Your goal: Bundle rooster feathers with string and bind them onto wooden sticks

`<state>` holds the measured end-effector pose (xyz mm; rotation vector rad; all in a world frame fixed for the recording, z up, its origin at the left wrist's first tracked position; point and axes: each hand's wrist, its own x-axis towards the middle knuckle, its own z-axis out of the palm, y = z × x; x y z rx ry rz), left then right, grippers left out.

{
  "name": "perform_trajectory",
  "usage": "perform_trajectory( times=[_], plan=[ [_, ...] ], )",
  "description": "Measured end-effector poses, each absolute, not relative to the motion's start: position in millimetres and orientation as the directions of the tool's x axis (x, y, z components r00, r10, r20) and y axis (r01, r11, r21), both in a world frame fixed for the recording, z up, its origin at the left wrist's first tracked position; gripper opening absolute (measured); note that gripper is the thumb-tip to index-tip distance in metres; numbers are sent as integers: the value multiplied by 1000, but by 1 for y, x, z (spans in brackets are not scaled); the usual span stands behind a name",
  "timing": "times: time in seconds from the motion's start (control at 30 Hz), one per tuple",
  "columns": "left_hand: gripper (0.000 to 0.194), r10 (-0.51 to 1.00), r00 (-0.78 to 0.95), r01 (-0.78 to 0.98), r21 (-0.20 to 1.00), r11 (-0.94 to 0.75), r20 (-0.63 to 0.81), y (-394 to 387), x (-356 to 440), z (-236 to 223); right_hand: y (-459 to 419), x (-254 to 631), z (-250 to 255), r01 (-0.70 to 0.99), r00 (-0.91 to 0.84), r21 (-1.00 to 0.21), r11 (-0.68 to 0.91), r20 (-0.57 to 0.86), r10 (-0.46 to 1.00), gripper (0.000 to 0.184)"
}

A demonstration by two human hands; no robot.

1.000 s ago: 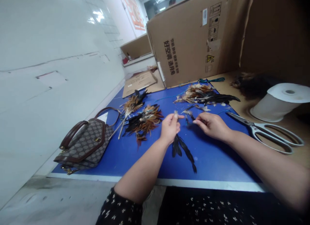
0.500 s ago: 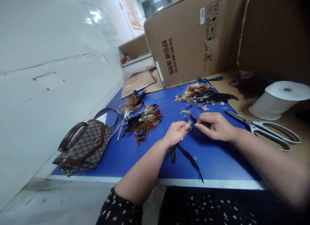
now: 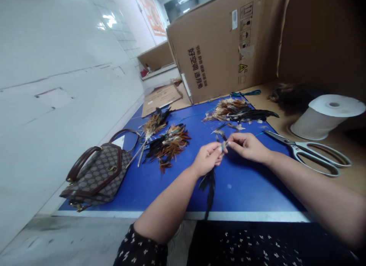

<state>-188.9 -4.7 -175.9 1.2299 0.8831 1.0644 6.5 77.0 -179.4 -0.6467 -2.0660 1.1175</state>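
Observation:
My left hand point(image 3: 210, 158) is closed on a small bunch of black feathers point(image 3: 210, 191), whose dark plumes hang down below the fist toward the table's front edge. The pale quill ends stick out past the thumb, with a bit of teal thread point(image 3: 222, 147) around them. At these ends my right hand point(image 3: 246, 147) pinches with thumb and forefinger, touching the bunch. Teal thread also shows behind the right hand, so it seems to run through those fingers, though the pinch itself is too small to see clearly. A few loose feathers point(image 3: 219, 131) lie just beyond the hands.
On the blue table mat point(image 3: 171, 193) lie a brown-and-black feather bundle point(image 3: 168, 142), a feather duster-like piece point(image 3: 154, 124) and a feather pile point(image 3: 228, 110). Scissors point(image 3: 309, 149) and a white spool point(image 3: 314, 119) stand right. A handbag point(image 3: 98, 174) sits left; a large carton point(image 3: 220, 48) rises behind.
My right hand has moved left, its fingertips now meeting the quill ends. The hanging black feathers have swung from slanting right to nearly straight down. The view has shifted slightly.

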Motion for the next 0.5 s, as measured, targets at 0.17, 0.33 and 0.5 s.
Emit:
perform_trajectory(
  times=[0.17, 0.33, 0.5],
  plan=[
    [34, 997, 58, -43, 998, -49, 51, 8, -192, -189, 67, 4, -178, 169, -721, -599, 783, 467, 512, 29],
    [21, 945, 185, 465, 823, -327, 271, 5, -191, -193, 61, 12, -167, 132, -826, -388, 912, 465, 317, 23],
    [26, 852, 467, 438, 775, -457, 238, -8, -190, -179, 72, 20, -161, 120, -801, -597, 793, 414, 433, 34]
  ],
)
